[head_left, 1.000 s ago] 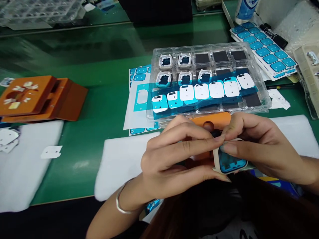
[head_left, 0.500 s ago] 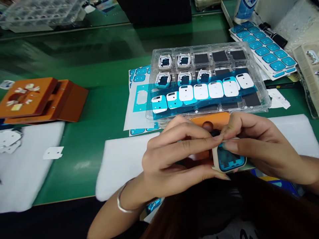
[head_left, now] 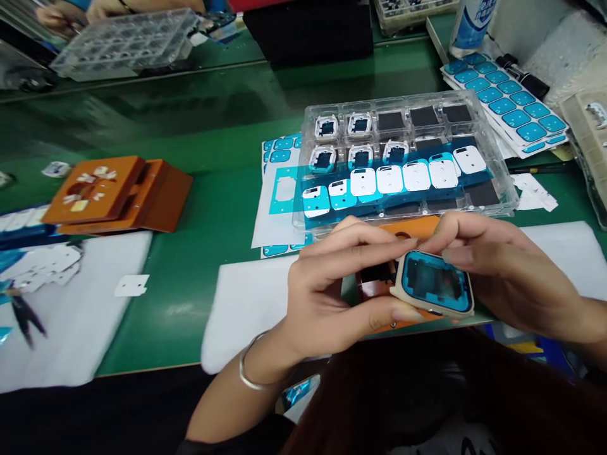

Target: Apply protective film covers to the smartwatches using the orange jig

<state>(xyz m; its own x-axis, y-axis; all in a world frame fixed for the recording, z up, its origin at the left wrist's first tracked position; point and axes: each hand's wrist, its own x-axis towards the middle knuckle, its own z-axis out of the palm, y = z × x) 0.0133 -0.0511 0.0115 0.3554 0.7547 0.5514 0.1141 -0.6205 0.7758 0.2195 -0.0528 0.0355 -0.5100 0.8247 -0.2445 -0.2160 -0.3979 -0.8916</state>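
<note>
Between both hands is a cream smartwatch case (head_left: 439, 282), tilted, its face covered by a blue film with a dark middle. My left hand (head_left: 339, 284) grips its left side, thumb along the lower edge and fingers at the top corner. My right hand (head_left: 509, 272) holds the upper right side, with the thumb on the rim of the face; its other fingers are partly hidden behind the case. Under the hands lies an orange fixture (head_left: 417, 226), mostly covered by them.
Beyond the hands stands a clear tray (head_left: 505, 189) with watch frames and a blue strip of white stickers. Blue sticker sheets (head_left: 516, 110) lie at right. An orange block (head_left: 165, 189) and tweezers (head_left: 27, 319) are at left. Another person's hands (head_left: 102, 9) are at the far left.
The watch case has turned so that more of its blue face shows. My right thumb has slid toward the top edge. The view has shifted left, bringing tweezers and another person's hands into sight.
</note>
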